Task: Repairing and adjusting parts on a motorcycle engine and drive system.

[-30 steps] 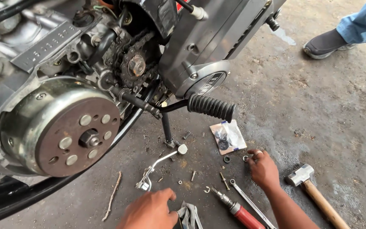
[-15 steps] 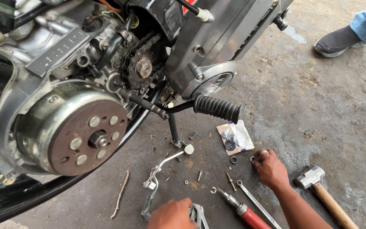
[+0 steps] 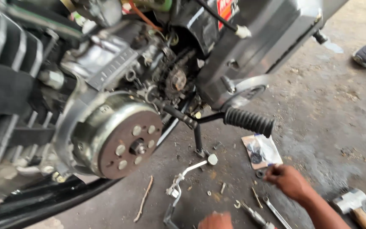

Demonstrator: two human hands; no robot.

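The right hand (image 3: 291, 181) reaches low over the concrete floor (image 3: 318, 118), fingertips curled at a small black ring (image 3: 259, 174) lying just below a clear plastic parts packet (image 3: 262, 150); whether it pinches anything cannot be told. The left hand (image 3: 217, 220) shows only at the bottom edge, its grip hidden. A spanner (image 3: 276, 212) and hammer (image 3: 352, 203) lie beside the right wrist, a bent chrome lever (image 3: 187, 178) further left. Above hang the rubber footpeg (image 3: 248, 121) and the engine's flywheel (image 3: 126, 142).
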